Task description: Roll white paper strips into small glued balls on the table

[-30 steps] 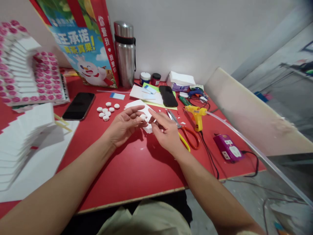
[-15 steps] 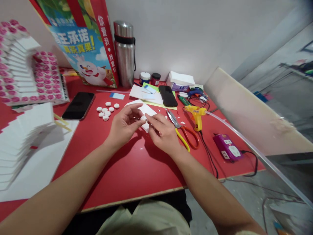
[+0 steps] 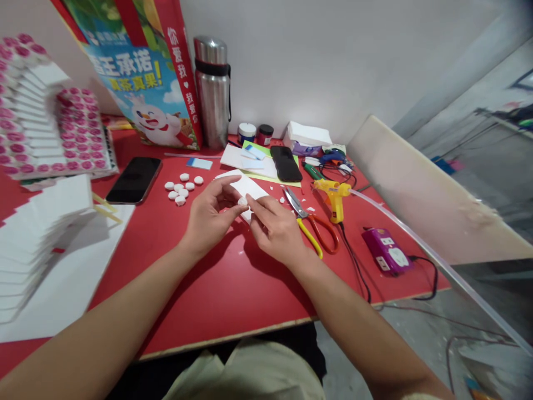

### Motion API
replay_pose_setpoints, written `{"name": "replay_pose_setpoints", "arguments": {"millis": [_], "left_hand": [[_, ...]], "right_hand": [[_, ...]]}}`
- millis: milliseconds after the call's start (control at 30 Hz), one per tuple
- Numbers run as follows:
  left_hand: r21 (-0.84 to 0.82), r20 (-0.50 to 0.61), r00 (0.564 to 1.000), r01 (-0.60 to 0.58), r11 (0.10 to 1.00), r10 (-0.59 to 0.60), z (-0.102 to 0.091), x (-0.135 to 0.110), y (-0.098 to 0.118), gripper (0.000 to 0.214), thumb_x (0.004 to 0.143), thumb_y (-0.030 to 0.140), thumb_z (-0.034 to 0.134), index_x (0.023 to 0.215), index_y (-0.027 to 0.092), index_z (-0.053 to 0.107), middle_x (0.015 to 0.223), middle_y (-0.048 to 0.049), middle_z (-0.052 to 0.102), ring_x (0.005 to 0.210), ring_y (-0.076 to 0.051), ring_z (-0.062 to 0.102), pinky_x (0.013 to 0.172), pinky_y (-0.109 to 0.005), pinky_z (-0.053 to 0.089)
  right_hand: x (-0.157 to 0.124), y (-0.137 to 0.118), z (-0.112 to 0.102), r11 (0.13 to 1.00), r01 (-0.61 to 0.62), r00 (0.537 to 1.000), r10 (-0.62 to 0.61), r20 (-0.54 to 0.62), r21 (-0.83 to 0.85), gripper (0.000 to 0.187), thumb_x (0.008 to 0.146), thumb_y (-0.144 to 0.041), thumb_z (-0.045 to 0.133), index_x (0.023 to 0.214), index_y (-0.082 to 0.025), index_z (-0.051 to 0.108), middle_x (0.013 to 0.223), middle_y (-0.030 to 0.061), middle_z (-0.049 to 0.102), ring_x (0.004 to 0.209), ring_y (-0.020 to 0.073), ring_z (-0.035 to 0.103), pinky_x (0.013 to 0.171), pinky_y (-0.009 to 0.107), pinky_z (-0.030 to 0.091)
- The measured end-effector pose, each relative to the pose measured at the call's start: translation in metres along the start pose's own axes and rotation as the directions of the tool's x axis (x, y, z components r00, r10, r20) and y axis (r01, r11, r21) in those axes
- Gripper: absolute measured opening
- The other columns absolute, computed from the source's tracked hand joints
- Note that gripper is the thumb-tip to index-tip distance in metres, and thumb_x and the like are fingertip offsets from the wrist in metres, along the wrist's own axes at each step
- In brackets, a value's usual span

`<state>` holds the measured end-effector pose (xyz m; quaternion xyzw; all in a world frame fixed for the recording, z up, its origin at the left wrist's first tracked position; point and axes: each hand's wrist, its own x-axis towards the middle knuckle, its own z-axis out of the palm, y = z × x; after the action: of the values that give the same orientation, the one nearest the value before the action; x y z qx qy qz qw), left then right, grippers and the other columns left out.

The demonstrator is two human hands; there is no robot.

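Between the thumb and fingers of my left hand (image 3: 210,216) is a small white round piece (image 3: 242,201), its surface apparently wound or ridged. My right hand (image 3: 278,229) has its fingertips closed against the right side of that same piece. Both hands are held together over a white sheet (image 3: 250,188) on the red table. Left of my left hand lies a loose group of similar white round pieces (image 3: 180,200). Pliers-like shears (image 3: 295,201) with a red and a yellow handle rest beyond my right hand, among small white scraps.
A yellow glue gun (image 3: 334,199) with a long clear stick and a purple power socket (image 3: 387,253) are at right. At left stand a stepped white paper model (image 3: 41,233), a pink-and-white flowered model (image 3: 79,128) and a phone (image 3: 134,180). A steel flask (image 3: 212,100) stands behind.
The white piece and my fingertips have shifted very slightly left. My right fingers have turned a little around the piece. Everything else on the table stays put.
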<state>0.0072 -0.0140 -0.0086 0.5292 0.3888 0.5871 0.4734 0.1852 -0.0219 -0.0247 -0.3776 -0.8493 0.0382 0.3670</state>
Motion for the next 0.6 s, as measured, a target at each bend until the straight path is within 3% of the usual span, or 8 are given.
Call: {"name": "replay_pose_setpoints", "arguments": {"millis": [333, 600], "left_hand": [[0.05, 0.082, 0.996, -0.03, 0.998, 0.026, -0.002, 0.0, -0.006, 0.048, 0.078, 0.017, 0.08, 0.124, 0.02, 0.067, 0.09, -0.0011, 0.065, 0.084, -0.016, 0.063, 0.079, -0.029, 0.054], [0.025, 0.098, 0.994, 0.049, 0.998, -0.051, 0.0, 0.0, -0.004, 0.05, 0.075, 0.014, 0.079, 0.123, 0.019, 0.066, 0.088, -0.0007, 0.066, 0.082, -0.015, 0.063, 0.077, -0.028, 0.053]], "right_hand": [[0.004, 0.001, -0.008, 0.999, 0.031, 0.999, -0.031, -0.029, 0.006, 0.038, 0.096, -0.014, 0.05, 0.129, -0.018, 0.067, 0.105, 0.0104, 0.07, 0.094, 0.0217, 0.068, 0.085, 0.036, 0.058], [0.006, 0.004, -0.012, 0.993, 0.071, 0.997, -0.07, 0.012, -0.093, 0.033, 0.096, -0.016, 0.051, 0.124, -0.017, 0.069, 0.102, 0.0106, 0.072, 0.089, 0.0223, 0.068, 0.079, 0.037, 0.057]]}}
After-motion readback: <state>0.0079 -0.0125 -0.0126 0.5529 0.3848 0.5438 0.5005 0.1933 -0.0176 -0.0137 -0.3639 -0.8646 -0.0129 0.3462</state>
